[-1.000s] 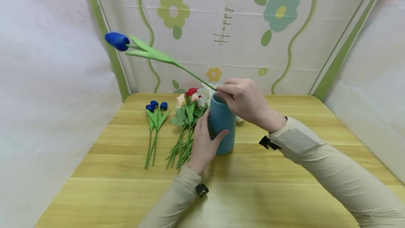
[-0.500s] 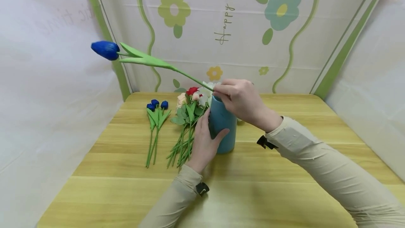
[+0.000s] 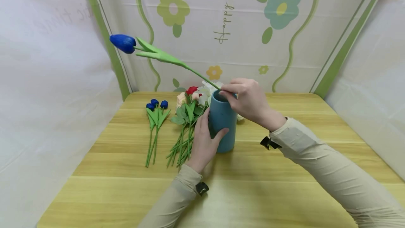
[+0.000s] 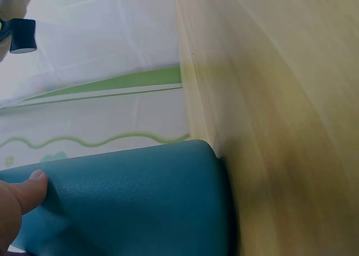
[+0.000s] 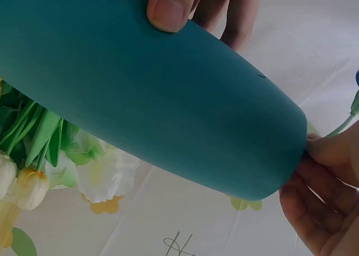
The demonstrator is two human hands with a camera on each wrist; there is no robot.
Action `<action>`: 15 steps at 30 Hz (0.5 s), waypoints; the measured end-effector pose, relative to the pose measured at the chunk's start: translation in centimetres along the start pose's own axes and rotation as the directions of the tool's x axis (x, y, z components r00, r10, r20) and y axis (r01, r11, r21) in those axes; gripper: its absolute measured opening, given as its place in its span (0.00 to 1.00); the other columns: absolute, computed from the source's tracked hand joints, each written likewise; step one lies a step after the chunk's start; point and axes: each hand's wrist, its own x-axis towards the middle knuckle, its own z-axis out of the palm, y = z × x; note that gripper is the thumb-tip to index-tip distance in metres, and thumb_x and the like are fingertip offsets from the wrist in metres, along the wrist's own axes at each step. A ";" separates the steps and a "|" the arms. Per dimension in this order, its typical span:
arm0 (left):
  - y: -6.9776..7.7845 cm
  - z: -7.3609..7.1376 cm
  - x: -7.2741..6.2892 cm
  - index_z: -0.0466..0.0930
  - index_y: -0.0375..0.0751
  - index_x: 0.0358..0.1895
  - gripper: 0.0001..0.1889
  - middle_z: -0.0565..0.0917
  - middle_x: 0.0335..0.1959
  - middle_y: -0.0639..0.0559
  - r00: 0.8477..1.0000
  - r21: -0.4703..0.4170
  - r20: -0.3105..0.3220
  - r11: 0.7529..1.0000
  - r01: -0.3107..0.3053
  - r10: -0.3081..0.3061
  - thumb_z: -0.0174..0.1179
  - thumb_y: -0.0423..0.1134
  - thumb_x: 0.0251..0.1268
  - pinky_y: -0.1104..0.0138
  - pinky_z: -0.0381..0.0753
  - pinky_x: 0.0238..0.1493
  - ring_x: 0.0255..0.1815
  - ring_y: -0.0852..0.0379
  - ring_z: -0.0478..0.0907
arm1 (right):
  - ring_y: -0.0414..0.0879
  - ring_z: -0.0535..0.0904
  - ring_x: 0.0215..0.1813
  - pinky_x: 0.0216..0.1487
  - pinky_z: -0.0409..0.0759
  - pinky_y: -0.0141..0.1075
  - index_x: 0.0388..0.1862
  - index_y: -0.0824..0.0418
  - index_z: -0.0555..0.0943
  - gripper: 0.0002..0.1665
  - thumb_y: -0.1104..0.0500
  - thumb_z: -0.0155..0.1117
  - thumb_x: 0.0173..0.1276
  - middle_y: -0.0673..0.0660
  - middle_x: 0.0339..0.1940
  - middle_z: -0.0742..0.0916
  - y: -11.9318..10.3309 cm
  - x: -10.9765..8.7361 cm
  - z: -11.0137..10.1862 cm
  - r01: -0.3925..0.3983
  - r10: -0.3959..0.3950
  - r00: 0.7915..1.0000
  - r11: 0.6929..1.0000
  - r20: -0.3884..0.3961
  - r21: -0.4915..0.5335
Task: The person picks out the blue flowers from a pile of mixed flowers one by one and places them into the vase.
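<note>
A teal vase (image 3: 222, 126) stands upright on the wooden table. My left hand (image 3: 204, 143) holds its left side, with the thumb across the front, as the thumb (image 4: 35, 190) in the left wrist view also shows. At the vase's mouth, my right hand (image 3: 248, 99) pinches the lower stem of a blue tulip (image 3: 123, 43). That stem slants up and left, the bloom well out beyond the vase. In the right wrist view the right fingers (image 5: 320, 197) are right at the rim. The stem's lower end is hidden behind the hand.
Several blue tulips (image 3: 155, 115) lie on the table at left. Beside the vase lies a bunch of mixed flowers (image 3: 190, 106), red, peach and white, partly behind it. White and pale yellow blooms (image 5: 106, 172) show in the right wrist view. A printed curtain (image 3: 196, 45) hangs behind the table.
The blue bloom dipped left, then swung back right and up. My right hand has shifted slightly right, showing more of the vase's mouth. The left hand keeps its hold on the vase.
</note>
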 end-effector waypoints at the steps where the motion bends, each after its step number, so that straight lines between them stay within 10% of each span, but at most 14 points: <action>1: 0.0 0.0 0.0 0.52 0.43 0.77 0.44 0.66 0.67 0.44 1.000 0.002 0.000 1.000 0.000 0.000 0.66 0.52 0.63 0.51 0.69 0.63 0.67 0.47 0.66 | 0.49 0.81 0.31 0.31 0.79 0.40 0.34 0.68 0.89 0.04 0.68 0.74 0.59 0.58 0.29 0.87 0.0 -0.1 0.0 -0.010 0.010 1.000 1.000 -0.001 -0.006; 15: 0.2 0.0 -0.1 0.52 0.43 0.77 0.44 0.65 0.68 0.44 0.999 -0.002 0.014 0.999 0.036 -0.036 0.66 0.51 0.64 0.50 0.68 0.63 0.67 0.47 0.65 | 0.54 0.76 0.36 0.42 0.73 0.46 0.30 0.67 0.82 0.05 0.66 0.66 0.65 0.58 0.27 0.84 0.8 -1.5 -0.1 -0.190 0.190 0.981 0.982 -0.032 -0.009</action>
